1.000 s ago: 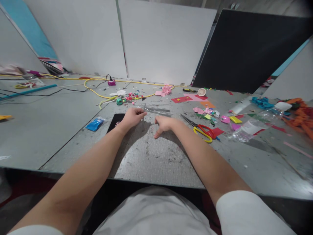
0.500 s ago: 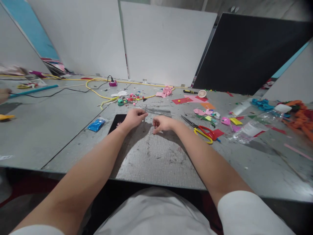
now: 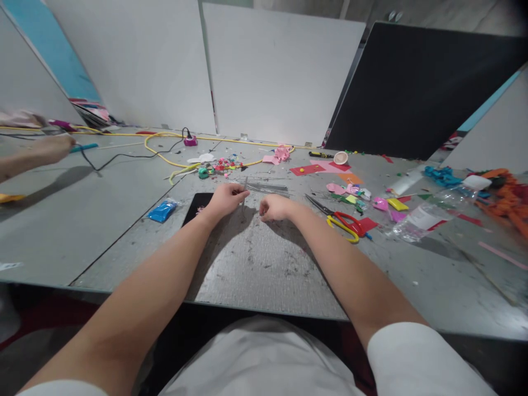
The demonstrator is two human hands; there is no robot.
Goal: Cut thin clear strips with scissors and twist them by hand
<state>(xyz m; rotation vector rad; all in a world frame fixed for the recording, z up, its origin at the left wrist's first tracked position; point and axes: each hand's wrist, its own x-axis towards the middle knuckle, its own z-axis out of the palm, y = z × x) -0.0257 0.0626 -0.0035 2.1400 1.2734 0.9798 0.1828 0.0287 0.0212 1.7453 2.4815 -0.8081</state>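
My left hand (image 3: 227,199) is closed in a pinch on a thin grey wire-like strip (image 3: 246,187), which sticks up and down past the fingertips. A short gap to the right, my right hand (image 3: 274,208) hovers low over the table with its fingers curled together. Whatever those fingers hold, if anything, is hidden. Just beyond both hands lies a loose bundle of thin grey wires (image 3: 268,187). Partly under my left wrist is a dark flat phone-like object (image 3: 193,208).
Right of my right hand lie scissors (image 3: 344,223) with red and yellow handles. A clear plastic bottle (image 3: 433,217) rests farther right. A blue packet (image 3: 162,210) lies on the left. Another person's hand (image 3: 55,148) reaches in at far left. A yellow cord (image 3: 148,144) runs behind.
My right hand's fingers have curled inward, and the thin pale piece below them no longer shows. My left hand stays put. The other person's hand has reached farther in from the left.
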